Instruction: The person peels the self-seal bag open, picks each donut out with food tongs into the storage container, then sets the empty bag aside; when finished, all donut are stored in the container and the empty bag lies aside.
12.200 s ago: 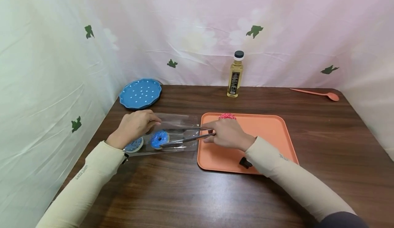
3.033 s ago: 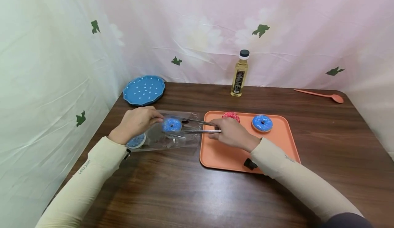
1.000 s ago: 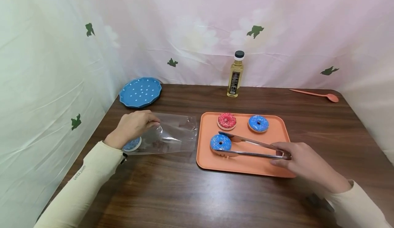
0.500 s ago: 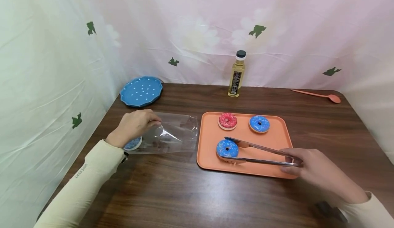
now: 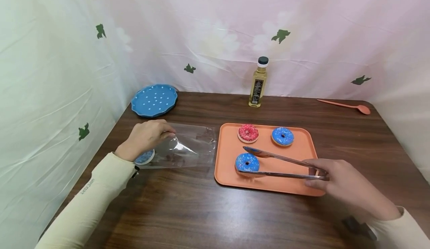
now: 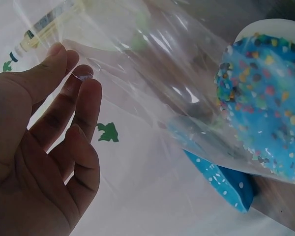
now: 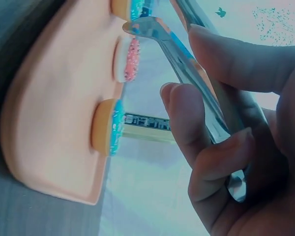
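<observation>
My left hand [image 5: 146,137] pinches the edge of a clear plastic bag [image 5: 196,148] on the table's left. A blue-iced doughnut with coloured sprinkles [image 6: 270,103] lies inside the bag, partly hidden by my wrist in the head view. My right hand [image 5: 351,185] holds metal tongs [image 5: 285,174] over an orange tray [image 5: 302,150]. Spread around a blue doughnut [image 5: 242,160] at the tray's front left, the tongs have their far arm apart from it; whether the near arm touches it I cannot tell. A pink-red doughnut [image 5: 242,132] and another blue doughnut [image 5: 282,130] sit behind.
A blue polka-dot plate [image 5: 154,100] stands at the back left. An upright bottle of yellow liquid [image 5: 258,88] stands by the curtain behind the tray. At the back right lies an orange spoon [image 5: 362,109].
Two blue doughnuts have come out of the bag onto the tray, one after the other, in the tongs. Just now the tongs have spread at the front doughnut. My left hand stays on the bag.
</observation>
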The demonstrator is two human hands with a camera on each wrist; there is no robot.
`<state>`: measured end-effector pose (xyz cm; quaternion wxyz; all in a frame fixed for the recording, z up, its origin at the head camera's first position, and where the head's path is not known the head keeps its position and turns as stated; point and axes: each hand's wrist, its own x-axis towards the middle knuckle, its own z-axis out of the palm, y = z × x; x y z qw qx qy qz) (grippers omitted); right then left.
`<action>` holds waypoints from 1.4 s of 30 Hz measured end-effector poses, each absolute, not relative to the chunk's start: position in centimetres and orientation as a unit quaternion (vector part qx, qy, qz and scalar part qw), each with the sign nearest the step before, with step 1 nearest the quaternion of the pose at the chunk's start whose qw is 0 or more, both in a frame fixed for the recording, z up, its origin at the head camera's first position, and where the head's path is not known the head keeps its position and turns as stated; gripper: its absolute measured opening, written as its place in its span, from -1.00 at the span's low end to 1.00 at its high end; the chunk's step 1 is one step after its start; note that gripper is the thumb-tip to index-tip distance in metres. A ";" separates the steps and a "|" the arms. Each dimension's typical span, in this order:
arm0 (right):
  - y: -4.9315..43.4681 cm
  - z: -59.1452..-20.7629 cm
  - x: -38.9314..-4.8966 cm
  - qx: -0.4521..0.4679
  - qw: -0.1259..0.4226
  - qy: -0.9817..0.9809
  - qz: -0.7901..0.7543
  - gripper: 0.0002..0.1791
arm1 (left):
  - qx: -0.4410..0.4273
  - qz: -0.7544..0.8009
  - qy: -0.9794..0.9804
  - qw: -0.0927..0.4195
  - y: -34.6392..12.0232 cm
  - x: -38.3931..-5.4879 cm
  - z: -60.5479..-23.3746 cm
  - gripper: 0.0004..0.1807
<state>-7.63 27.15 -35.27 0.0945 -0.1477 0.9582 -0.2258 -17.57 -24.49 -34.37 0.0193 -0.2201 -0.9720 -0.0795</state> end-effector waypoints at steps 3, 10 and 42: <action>27.1 -34.9 -7.7 -0.153 0.089 0.957 -0.232 -0.49 | -0.221 -0.080 -0.972 0.017 -24.5 -17.5 -34.4 -0.80; 26.8 -33.9 -8.1 -0.168 0.082 0.952 -0.242 -0.56 | -0.220 -0.078 -0.972 0.018 -24.6 -17.4 -34.4 -0.80; 14.0 -34.1 -15.1 -0.289 0.062 0.937 -0.188 -0.58 | -0.212 -0.068 -0.974 0.032 -24.8 -17.2 -33.6 -0.77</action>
